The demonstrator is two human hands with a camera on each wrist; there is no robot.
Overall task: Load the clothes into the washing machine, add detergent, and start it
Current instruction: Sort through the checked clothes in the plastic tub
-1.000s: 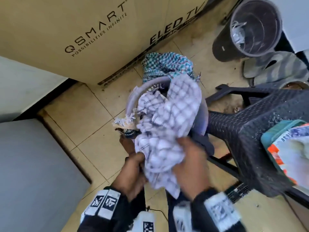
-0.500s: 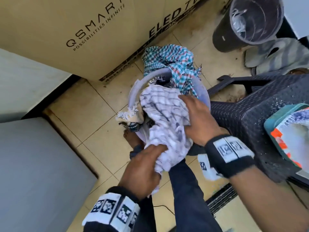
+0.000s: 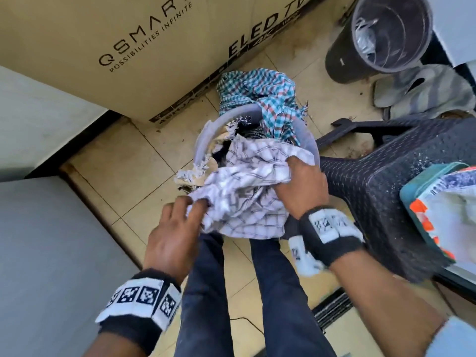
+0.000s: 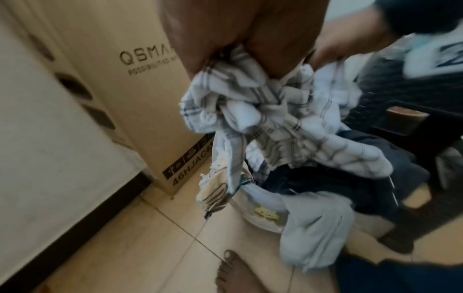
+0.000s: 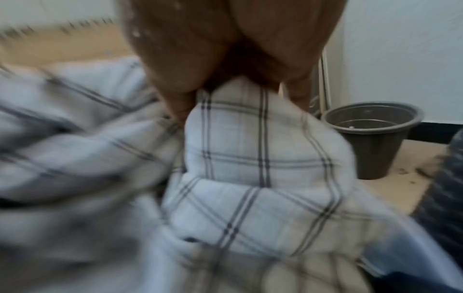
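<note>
While both hands gather it, the white checked shirt [image 3: 247, 191] sits bunched just above the pale laundry basket [image 3: 203, 140].

Standing here, I see the left hand [image 3: 172, 233] pinching the shirt's near edge with curled fingers, and the right hand [image 3: 302, 186] closed around a fold on the far side. Under the shirt the basket holds dark clothes [image 4: 325, 184], with a teal checked cloth [image 3: 262, 99] draped over its far rim. A grey garment [image 4: 313, 228] hangs over the basket's near edge. 1 black woven stool [image 3: 381, 191] stands just beside the basket, and a dark bin [image 3: 386, 34] stands beyond it. A cardboard TV box [image 3: 103, 42] leans behind, on the tiled floor [image 3: 123, 171].
</note>
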